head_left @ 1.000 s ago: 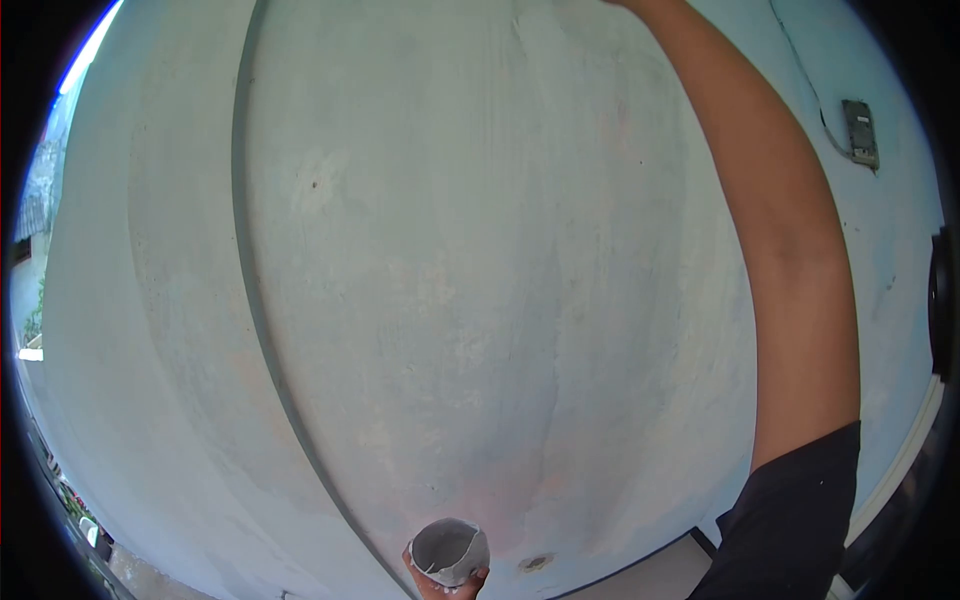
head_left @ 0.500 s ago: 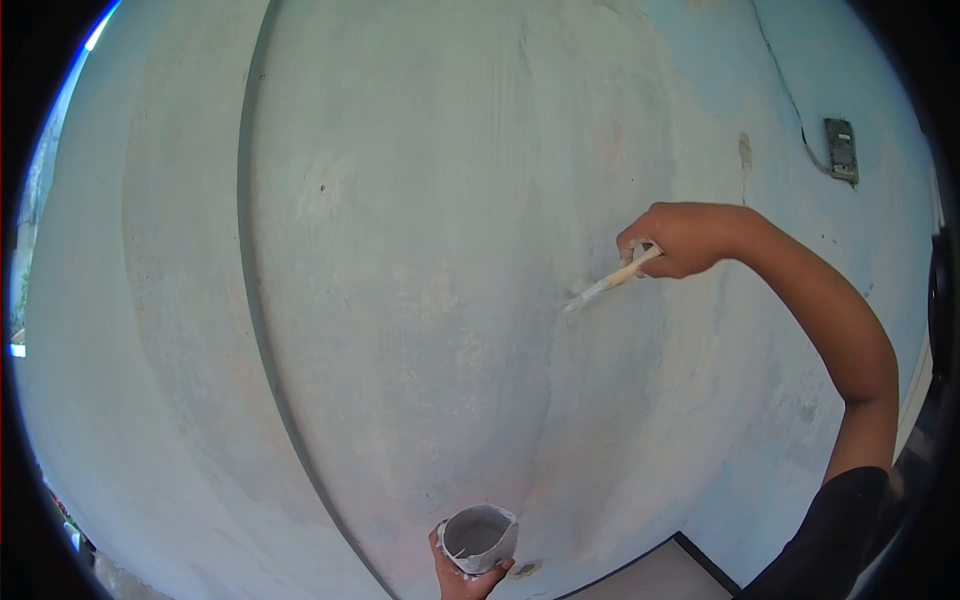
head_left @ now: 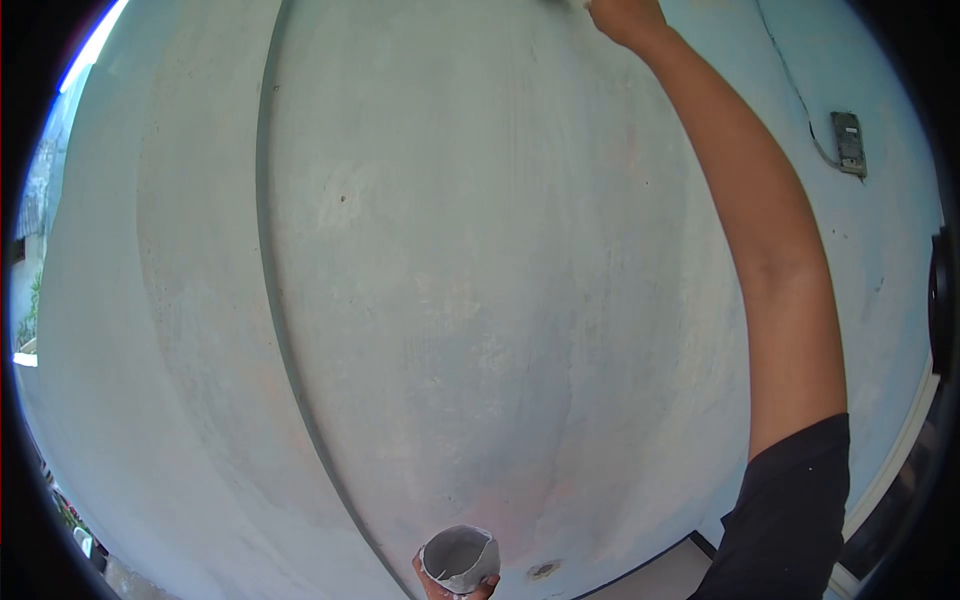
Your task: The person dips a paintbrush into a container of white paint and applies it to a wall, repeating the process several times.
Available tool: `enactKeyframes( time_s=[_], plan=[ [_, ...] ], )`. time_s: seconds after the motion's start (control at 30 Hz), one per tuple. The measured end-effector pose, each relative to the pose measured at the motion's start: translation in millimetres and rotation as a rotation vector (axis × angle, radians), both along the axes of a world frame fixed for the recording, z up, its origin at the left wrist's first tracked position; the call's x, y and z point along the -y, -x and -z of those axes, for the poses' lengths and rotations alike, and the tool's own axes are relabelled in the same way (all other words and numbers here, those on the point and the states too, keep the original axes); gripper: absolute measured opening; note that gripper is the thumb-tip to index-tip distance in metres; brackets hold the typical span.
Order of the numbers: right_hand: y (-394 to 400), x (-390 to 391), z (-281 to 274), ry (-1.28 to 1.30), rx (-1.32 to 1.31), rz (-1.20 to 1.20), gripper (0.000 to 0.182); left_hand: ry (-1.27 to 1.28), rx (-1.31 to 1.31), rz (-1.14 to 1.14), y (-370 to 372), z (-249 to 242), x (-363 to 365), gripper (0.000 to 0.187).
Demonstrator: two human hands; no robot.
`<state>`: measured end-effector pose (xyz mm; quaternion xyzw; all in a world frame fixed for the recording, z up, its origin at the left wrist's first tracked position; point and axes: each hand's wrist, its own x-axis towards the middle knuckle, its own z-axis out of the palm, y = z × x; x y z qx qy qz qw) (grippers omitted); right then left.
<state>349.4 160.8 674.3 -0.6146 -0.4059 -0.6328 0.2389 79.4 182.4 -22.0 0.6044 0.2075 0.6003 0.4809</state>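
Observation:
At the top edge of the view, my right hand [head_left: 625, 18] is raised against the pale blue-green wall [head_left: 450, 250], its fingers partly cut off by the frame. A dark bit of the brush [head_left: 553, 3] shows just left of the fingers, its handle mostly out of sight. Low in the middle, my left hand [head_left: 434, 588] is wrapped round a grey, paint-smeared cup [head_left: 460, 558] with a ragged rim. The cup's open top faces up and shows grey inside.
A vertical ridge [head_left: 268, 220] runs down the wall on the left. On the right hangs a small electrical box [head_left: 848, 144] with a cable. A dark-edged panel [head_left: 660, 575] stands at the bottom right, near a window frame [head_left: 890, 470].
My right hand has moved up the wall with the brush, from mid-height to the top edge, and the arm is straighter. My left hand and the cup appear slightly lower and further left.

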Motion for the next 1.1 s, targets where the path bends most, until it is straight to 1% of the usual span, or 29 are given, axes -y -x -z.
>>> enactKeyframes(
  time_s=[0.07, 0.1, 0.17, 0.2, 0.23, 0.27, 0.3, 0.33, 0.4, 0.43, 0.47, 0.53, 0.57, 0.6, 0.67, 0.7, 0.77, 0.83, 0.9, 0.97, 1.03, 1.1],
  plan=[
    [-34.8, -33.2, 6.1, -0.081, 0.092, -0.092, 0.02, 0.0, -0.01, -0.063, 12.0, 3.8, -1.3, 0.084],
    [-25.4, -36.0, 31.5, -0.109, 0.082, -0.058, 0.021, 0.002, -0.017, -0.063, 19.7, 2.2, -2.8, 0.084],
    [-35.0, -29.0, 58.8, -0.043, 0.092, -0.121, 0.029, 0.038, -0.003, -0.051, 32.3, -3.5, -3.9, 0.085],
    [-35.8, -16.0, 76.1, 0.056, 0.078, -0.111, 0.033, 0.049, -0.002, -0.052, 40.1, -6.1, -8.1, 0.085],
    [-35.3, -2.0, 95.9, 0.159, 0.063, -0.104, 0.037, 0.026, -0.076, -0.035, 50.8, -8.8, -14.6, 0.086],
    [-25.2, 13.7, 119.6, 0.256, 0.027, -0.071, 0.037, 0.003, -0.152, -0.017, 60.7, -13.1, -17.5, 0.087],
    [-13.9, 28.6, 145.8, 0.352, -0.011, -0.03, 0.037, 0.068, -0.096, 0.046, 68.1, -23.0, -15.6, 0.088],
    [-5.1, 40.0, 172.2, 0.461, -0.085, 0.005, 0.036, 0.081, -0.103, 0.057, 75.9, -19.2, -18.2, 0.088],
    [18.0, 63.2, 210.8, 0.704, -0.268, 0.082, 0.033, -0.026, -0.193, 0.017, 89.9, -8.9, -27.8, 0.088],
    [32.5, 72.6, 219.8, 0.837, -0.372, 0.117, 0.03, 0.038, -0.152, 0.124, 98.8, -33.3, -21.8, 0.088],
    [47.9, 78.2, 222.3, 0.838, -0.378, 0.128, 0.03, 0.04, -0.153, 0.136, 101.4, -37.8, -22.8, 0.088],
    [78.7, 81.2, 226.4, 1.079, -0.538, 0.232, 0.024, -0.02, 0.012, 0.202, 108.2, -34.6, -25.2, 0.097],
    [90.4, 81.1, 229.7, 1.146, -0.519, 0.143, 0.019, -0.067, -0.012, 0.208, 113.6, -27.8, -28.5, 0.101],
    [109.7, 77.4, 231.6, 1.156, -0.51, 0.133, 0.019, -0.061, -0.011, 0.194, 122.4, -29.1, -26.2, 0.101],
    [155.9, 63.3, 232.5, 1.138, -0.547, -0.063, 0.018, -0.092, -0.047, 0.226, 135.0, -37.1, -22.5, 0.101],
    [171.6, 52.8, 232.4, 1.142, -0.546, -0.068, 0.018, -0.086, -0.043, 0.235, 141.6, -35.7, -22.3, 0.101],
    [197.7, 29.2, 228.9, 1.14, -0.469, -0.27, 0.018, -0.092, -0.038, 0.216, 156.5, -37.5, -20.5, 0.101],
    [214.0, 0.5, 222.6, 1.165, -0.323, -0.337, 0.016, -0.097, -0.027, 0.195, 169.9, -36.9, -19.5, 0.101],
    [217.1, -34.3, 209.1, 1.111, -0.153, -0.263, 0.015, -0.062, -0.003, 0.148, 183.2, -34.0, -21.1, 0.101],
    [231.2, -46.6, 171.3, 0.975, -0.013, -0.103, 0.02, -0.06, -0.022, 0.107, 196.4, -25.0, -24.6, 0.102],
    [232.6, -51.0, 131.8, 0.775, 0.163, -0.131, 0.014, -0.067, -0.034, 0.062, 205.8, -23.1, -30.4, 0.104],
    [206.3, -69.7, 99.2, 0.552, 0.368, -0.121, 0.017, -0.008, -0.017, 0.037, 213.2, -21.2, -31.2, 0.106]
  ],
)
